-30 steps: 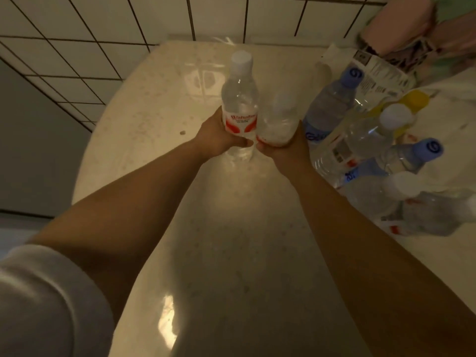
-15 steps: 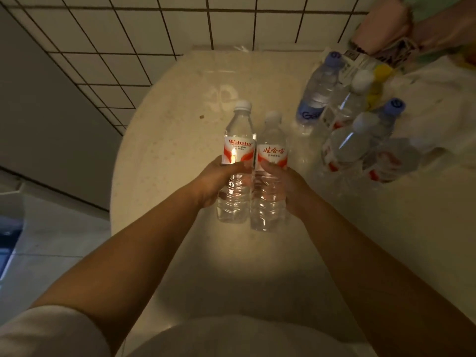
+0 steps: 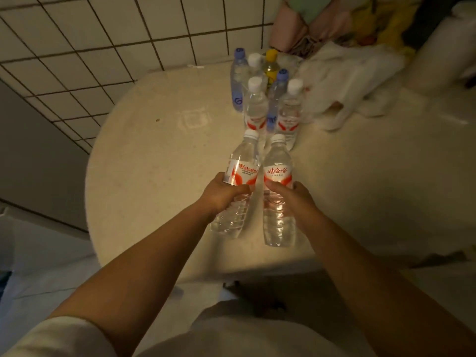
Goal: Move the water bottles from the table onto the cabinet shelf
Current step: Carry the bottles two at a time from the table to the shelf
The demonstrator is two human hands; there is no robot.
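My left hand point(image 3: 222, 194) grips a clear water bottle point(image 3: 240, 163) with a red and white label and a white cap. My right hand point(image 3: 288, 195) grips a second such bottle point(image 3: 278, 161). Both bottles are held side by side above the round beige table point(image 3: 154, 176), tilted away from me. Several more bottles point(image 3: 260, 104) stand grouped at the table's far side, some with blue caps, some white, one yellow. No cabinet shelf is in view.
A crumpled white plastic bag point(image 3: 345, 83) lies to the right of the bottle group. A tiled wall point(image 3: 103, 47) runs behind the table. Colourful cloth point(image 3: 334, 21) is piled at the back right. The floor point(image 3: 38, 253) shows to the left.
Both hands have lifted the two bottles off the table and drawn them toward me. The view has pulled back, so the remaining bottles look farther away.
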